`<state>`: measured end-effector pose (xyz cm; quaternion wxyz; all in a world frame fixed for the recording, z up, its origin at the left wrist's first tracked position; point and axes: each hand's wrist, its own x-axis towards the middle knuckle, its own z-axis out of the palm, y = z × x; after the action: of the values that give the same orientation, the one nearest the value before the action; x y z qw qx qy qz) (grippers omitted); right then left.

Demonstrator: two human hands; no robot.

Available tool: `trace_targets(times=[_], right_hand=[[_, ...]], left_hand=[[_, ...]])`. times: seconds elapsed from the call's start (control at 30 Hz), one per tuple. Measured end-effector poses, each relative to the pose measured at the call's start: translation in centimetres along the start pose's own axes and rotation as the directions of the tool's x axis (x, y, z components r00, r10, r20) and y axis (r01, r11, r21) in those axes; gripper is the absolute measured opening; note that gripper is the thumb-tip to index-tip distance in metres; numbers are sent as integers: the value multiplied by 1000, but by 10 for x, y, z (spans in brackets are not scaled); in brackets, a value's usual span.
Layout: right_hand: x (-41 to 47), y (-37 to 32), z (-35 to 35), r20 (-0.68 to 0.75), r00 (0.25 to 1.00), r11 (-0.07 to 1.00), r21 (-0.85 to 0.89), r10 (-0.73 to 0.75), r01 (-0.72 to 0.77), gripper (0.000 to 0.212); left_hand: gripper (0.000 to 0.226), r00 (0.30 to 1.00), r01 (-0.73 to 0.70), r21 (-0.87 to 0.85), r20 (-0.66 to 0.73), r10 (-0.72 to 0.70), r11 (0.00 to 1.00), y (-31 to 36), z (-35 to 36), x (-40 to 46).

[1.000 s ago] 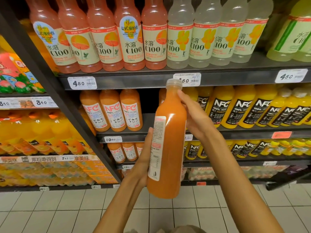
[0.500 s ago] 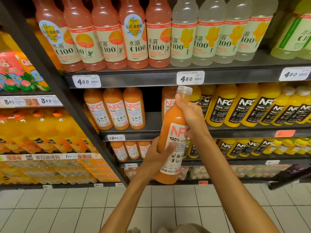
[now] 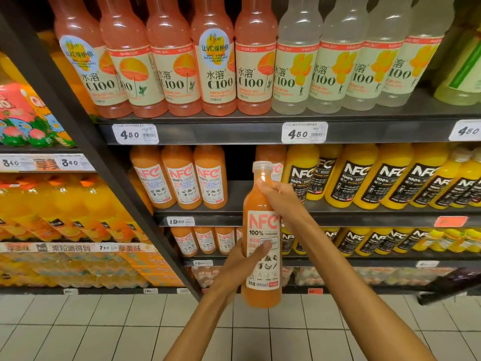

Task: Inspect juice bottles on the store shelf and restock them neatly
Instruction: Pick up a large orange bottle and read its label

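The guava juice bottle (image 3: 262, 238) now stands upright in front of the shelves with its white NFC label facing the camera; a second ago it showed its back label, tilted and held higher, its cap up by the 4.50 price tag (image 3: 304, 132). Since half a second ago it has straightened further and sits a little farther from the shelf edge. The left hand (image 3: 243, 259) grips the lower half, thumb lying across the label; earlier that thumb lay along the bottle's left edge. The right hand (image 3: 279, 198) is curled round the neck just under the clear cap, as before. The bottle is held in the air, off any shelf, in front of the gap on the middle shelf (image 3: 234, 204) between three matching guava bottles (image 3: 179, 178) on the left and one more behind its cap. Black-labelled NFC orange juice bottles (image 3: 364, 178) fill the same shelf to the right. Above stand pink C100 bottles (image 3: 166, 63) and pale C100 bottles (image 3: 335, 66). The tiled floor (image 3: 104, 329) shows below.
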<state>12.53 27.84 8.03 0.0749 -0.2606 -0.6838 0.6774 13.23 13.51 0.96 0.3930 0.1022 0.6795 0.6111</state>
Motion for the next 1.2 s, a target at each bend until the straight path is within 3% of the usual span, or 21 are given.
trace_targets(times=[0.23, 0.37, 0.6, 0.7, 0.97, 1.2], right_hand=[[25, -5, 19, -64, 966, 968, 1, -251, 252, 22], [40, -10, 23, -145, 939, 949, 6, -311, 315, 15], [61, -13, 25, -211, 913, 934, -6, -350, 357, 26], [67, -12, 26, -226, 897, 923, -26, -379, 383, 33], [81, -4, 34, -136, 914, 924, -18, -381, 382, 19], [85, -18, 31, -23, 949, 898, -330, -315, 290, 31]], left_hand=[[52, 978, -140, 189, -128, 165, 972, 6, -26, 39], [39, 938, -215, 187, -233, 255, 959, 12, -33, 61], [56, 851, -208, 270, -423, 310, 940, 17, -35, 91], [58, 852, -191, 246, -439, 285, 950, 20, -33, 99], [52, 769, -181, 234, -572, 286, 955, 17, -21, 110], [61, 712, -220, 245, -622, 327, 944, 13, -6, 117]])
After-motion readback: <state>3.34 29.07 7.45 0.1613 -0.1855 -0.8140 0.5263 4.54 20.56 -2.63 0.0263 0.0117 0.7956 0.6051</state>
